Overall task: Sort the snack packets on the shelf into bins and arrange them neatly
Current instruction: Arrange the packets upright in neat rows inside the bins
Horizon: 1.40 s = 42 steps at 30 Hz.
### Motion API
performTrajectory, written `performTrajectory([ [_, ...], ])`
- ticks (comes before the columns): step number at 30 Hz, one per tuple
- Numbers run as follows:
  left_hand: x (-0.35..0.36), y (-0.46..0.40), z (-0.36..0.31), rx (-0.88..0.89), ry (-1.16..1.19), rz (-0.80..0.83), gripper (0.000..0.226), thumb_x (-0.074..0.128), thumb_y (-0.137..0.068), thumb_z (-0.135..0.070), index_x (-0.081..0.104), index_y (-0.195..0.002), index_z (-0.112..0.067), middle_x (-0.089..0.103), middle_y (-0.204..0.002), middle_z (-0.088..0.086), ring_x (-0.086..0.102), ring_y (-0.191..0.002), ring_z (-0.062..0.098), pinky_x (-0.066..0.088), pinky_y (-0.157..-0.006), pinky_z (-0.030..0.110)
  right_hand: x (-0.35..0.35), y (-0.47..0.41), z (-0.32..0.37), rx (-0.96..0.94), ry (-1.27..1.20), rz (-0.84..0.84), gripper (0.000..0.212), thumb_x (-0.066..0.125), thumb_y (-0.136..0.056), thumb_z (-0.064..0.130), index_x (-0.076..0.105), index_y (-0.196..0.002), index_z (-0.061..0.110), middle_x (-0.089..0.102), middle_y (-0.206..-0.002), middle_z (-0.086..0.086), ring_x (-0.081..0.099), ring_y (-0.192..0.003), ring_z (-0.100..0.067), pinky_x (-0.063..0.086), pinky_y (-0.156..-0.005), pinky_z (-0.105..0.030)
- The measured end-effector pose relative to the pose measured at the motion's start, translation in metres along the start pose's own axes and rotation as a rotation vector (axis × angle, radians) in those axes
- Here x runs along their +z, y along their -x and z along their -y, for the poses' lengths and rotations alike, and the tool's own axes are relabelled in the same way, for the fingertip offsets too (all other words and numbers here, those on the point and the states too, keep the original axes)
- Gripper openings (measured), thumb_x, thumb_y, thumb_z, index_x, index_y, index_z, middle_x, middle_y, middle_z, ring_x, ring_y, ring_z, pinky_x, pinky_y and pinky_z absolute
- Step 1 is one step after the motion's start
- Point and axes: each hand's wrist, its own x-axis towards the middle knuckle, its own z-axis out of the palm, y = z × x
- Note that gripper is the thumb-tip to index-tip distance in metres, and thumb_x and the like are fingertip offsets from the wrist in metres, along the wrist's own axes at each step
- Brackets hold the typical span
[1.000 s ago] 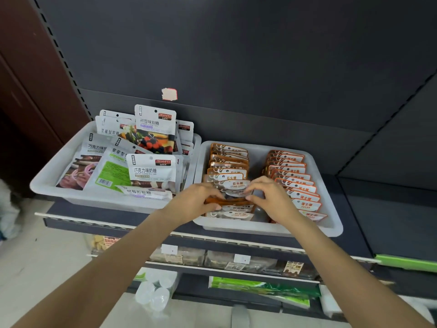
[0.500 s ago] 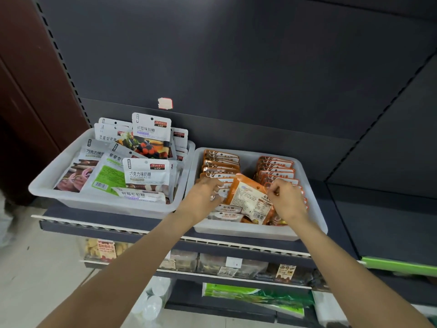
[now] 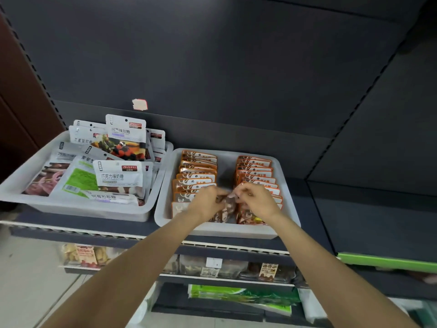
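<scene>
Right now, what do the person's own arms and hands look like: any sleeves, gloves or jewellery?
Both forearms are bare right to the bottom edge of the picture: no sleeves, gloves, watch or bracelet show. The left hand is bare. The right hand seems to carry a small pale ring on one finger, though the blur makes that uncertain.

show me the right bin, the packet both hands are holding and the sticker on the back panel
right bin [image 3: 165, 185], head view, on its bare left wall
held packet [image 3: 227, 204], head view, on the strip showing between the hands
sticker [image 3: 139, 104], head view, on its middle
</scene>
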Motion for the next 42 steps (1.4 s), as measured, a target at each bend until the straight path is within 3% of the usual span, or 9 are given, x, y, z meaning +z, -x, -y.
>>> performTrajectory([
  [2,-0.006,0.005,0.008,-0.053,0.028,-0.043,0.032,0.065,-0.086,-0.008,0.066,-0.117,-0.014,0.069,-0.108,0.005,0.063,-0.096,0.017,0.042,-0.079,0.016,-0.001,-0.003,-0.003,-0.071,0.199,-0.01,0.025,0.054,-0.093,0.006,0.062,-0.115,0.014,0.062,-0.122,-0.004,0.058,-0.113,-0.018,0.044,-0.095,-0.024],
  [5,-0.016,0.011,0.011,-0.052,0.078,-0.017,0.036,0.066,-0.085,-0.006,0.064,-0.12,-0.011,0.068,-0.114,0.005,0.062,-0.101,0.012,0.04,-0.084,0.01,0.005,-0.01,-0.001,-0.165,0.459,0.026,0.045,0.057,-0.092,0.008,0.05,-0.134,0.02,0.046,-0.141,-0.001,0.04,-0.132,-0.019,0.034,-0.108,-0.028],
  [8,-0.027,0.021,0.02,-0.053,0.104,0.066,0.043,0.068,-0.083,-0.006,0.061,-0.125,-0.012,0.062,-0.124,0.002,0.055,-0.113,0.011,0.036,-0.088,0.008,0.011,-0.02,0.004,-0.231,0.599,0.037,0.03,0.063,-0.089,0.014,0.061,-0.118,0.021,0.044,-0.138,0.001,0.039,-0.13,-0.018,0.038,-0.104,-0.029],
  [11,-0.042,0.034,0.043,-0.086,-0.069,0.093,0.047,0.07,-0.082,-0.01,0.058,-0.127,-0.017,0.057,-0.129,-0.002,0.052,-0.118,0.013,0.037,-0.097,0.017,0.014,-0.028,0.013,-0.226,0.591,0.113,0.005,0.066,-0.087,0.02,0.065,-0.092,0.022,0.056,-0.119,0.001,0.052,-0.114,-0.018,0.045,-0.088,-0.028],
  [14,-0.055,0.036,0.068,-0.148,-0.233,0.004,0.03,0.061,-0.087,-0.005,0.065,-0.115,-0.018,0.065,-0.119,0.001,0.062,-0.108,0.017,0.048,-0.096,0.032,0.018,-0.031,0.017,-0.214,0.566,0.15,0.007,0.063,-0.089,0.022,0.06,-0.085,0.027,0.065,-0.101,0.0,0.062,-0.095,-0.019,0.045,-0.073,-0.024],
  [18,-0.059,0.025,0.068,-0.144,-0.292,-0.05,0.02,0.055,-0.092,-0.009,0.07,-0.1,-0.02,0.067,-0.112,0.003,0.063,-0.099,0.023,0.051,-0.091,0.035,0.03,-0.028,0.021,-0.255,0.605,0.057,0.003,0.062,-0.09,0.027,0.064,-0.088,0.027,0.067,-0.1,0.002,0.063,-0.092,-0.016,0.049,-0.077,-0.027],
  [25,-0.072,0.022,0.067,-0.199,-0.049,-0.12,0.02,0.056,-0.09,-0.002,0.074,-0.092,-0.011,0.07,-0.106,0.005,0.063,-0.1,0.019,0.046,-0.091,0.023,0.045,-0.021,0.033,-0.213,0.447,-0.113,0.011,0.064,-0.089,0.03,0.069,-0.096,0.024,0.07,-0.092,0.004,0.065,-0.083,-0.012,0.051,-0.072,-0.024],
  [37,-0.074,0.025,0.068,-0.192,-0.083,-0.071,0.027,0.048,-0.094,-0.001,0.073,-0.095,-0.011,0.066,-0.116,0.008,0.061,-0.106,0.021,0.047,-0.095,0.027,0.086,-0.014,0.03,-0.177,0.328,-0.087,0.004,0.068,-0.085,0.021,0.068,-0.082,0.02,0.068,-0.092,0.002,0.061,-0.089,-0.015,0.05,-0.075,-0.03],
  [42,-0.071,0.024,0.067,-0.15,-0.158,-0.006,0.023,0.051,-0.095,-0.009,0.068,-0.109,-0.013,0.061,-0.122,0.008,0.058,-0.109,0.023,0.046,-0.098,0.031,0.067,-0.018,0.032,-0.148,0.36,0.048,0.026,0.068,-0.085,0.029,0.067,-0.11,0.021,0.063,-0.111,0.002,0.06,-0.099,-0.014,0.051,-0.084,-0.029],
])
